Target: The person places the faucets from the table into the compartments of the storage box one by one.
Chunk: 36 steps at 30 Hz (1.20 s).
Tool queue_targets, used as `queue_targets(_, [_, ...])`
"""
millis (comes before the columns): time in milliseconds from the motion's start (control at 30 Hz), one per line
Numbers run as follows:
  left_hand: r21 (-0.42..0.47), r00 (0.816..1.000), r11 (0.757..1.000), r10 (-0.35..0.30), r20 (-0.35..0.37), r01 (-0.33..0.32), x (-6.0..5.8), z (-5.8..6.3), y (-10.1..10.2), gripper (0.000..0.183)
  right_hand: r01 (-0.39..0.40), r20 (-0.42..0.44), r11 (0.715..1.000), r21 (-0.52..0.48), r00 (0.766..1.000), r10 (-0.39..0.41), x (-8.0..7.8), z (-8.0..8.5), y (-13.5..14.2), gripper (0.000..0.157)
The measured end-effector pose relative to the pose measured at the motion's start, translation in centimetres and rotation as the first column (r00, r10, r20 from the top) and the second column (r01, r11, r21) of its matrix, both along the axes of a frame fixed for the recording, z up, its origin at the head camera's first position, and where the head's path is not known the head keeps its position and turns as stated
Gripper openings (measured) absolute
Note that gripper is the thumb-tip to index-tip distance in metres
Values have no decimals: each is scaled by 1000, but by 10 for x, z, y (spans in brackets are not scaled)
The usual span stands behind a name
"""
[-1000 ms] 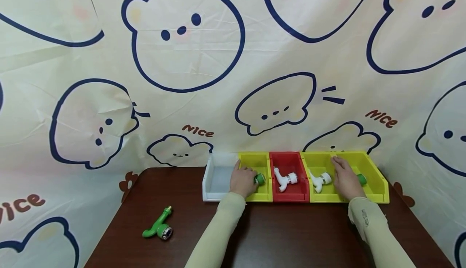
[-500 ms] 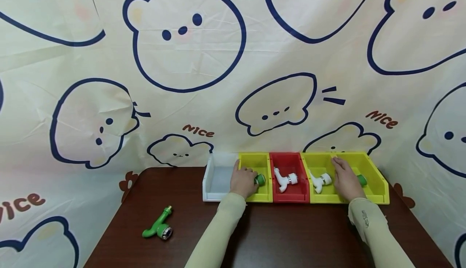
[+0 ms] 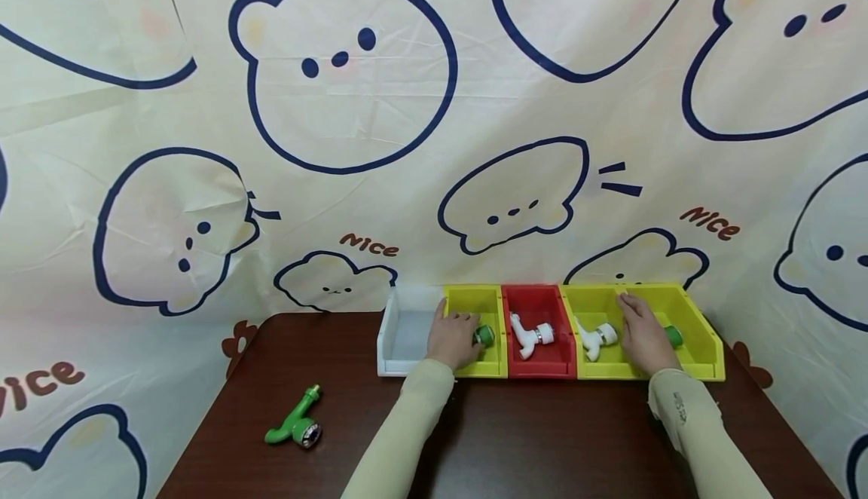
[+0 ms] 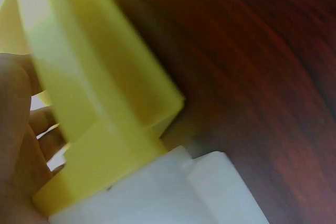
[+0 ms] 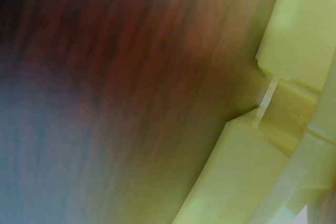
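In the head view my left hand reaches over the divider between the white bin and the left yellow bin. Its bent fingers are beside a green tap that is partly hidden, so I cannot tell whether they grip it. The left wrist view shows curled fingers behind the yellow wall. My right hand lies over the divider of the right yellow bins, fingers fairly straight. Another green tap shows partly beyond it, and a white tap lies on its left.
A red bin between the yellow ones holds a white tap. The white bin ends the row on the left. On the brown table a green tap lies at the left. A printed cloth hangs behind.
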<state>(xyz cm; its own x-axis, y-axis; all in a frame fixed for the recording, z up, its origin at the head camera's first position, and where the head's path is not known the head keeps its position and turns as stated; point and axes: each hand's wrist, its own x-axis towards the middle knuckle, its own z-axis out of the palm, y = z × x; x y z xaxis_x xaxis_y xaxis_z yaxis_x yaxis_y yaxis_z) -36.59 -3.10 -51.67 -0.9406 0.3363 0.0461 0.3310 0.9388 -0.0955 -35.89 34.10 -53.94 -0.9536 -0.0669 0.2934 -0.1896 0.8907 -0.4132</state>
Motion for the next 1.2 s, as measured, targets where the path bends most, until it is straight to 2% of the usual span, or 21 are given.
queue_targets(100, [130,999,991,-32,15,30,0,3,-7,53,0,-3,1000,2,1000,0,0,0,-1,49])
queue_targets(200, [259,998,964,-67,12,62,1,7,-16,48,-2,-11,1000,0,1000,2,0,-1,-1,49])
queue_targets(300, [344,996,935,-92,-9,90,3,13,-26,45,-6,-15,1000,-1,1000,6,0,0,1,49])
queue_targets(433, [354,988,923,-138,-63,152,10,23,-41,45,-3,-16,1000,1,1000,3,1,1,3,49])
queue_targets(600, [328,974,921,-165,-154,208,28,32,-75,48,-12,-14,1000,-1,1000,12,2,2,0,49])
queue_targets(733, [298,969,936,-126,-212,187,46,32,-111,51,-8,-4,1000,-1,1000,8,2,0,-1,49])
queue_targets(967, [272,977,961,8,-214,52,81,23,-179,51,0,-6,1000,7,1000,0,1,0,-1,49])
queue_targets(1067, [272,985,962,46,-168,2,96,18,-205,50,1,-2,1000,4,1000,-1,1,1,-1,49])
queue_targets(1200, [293,995,954,81,-49,-64,116,15,-233,50,4,3,1000,-1,1000,-4,1,1,-2,50])
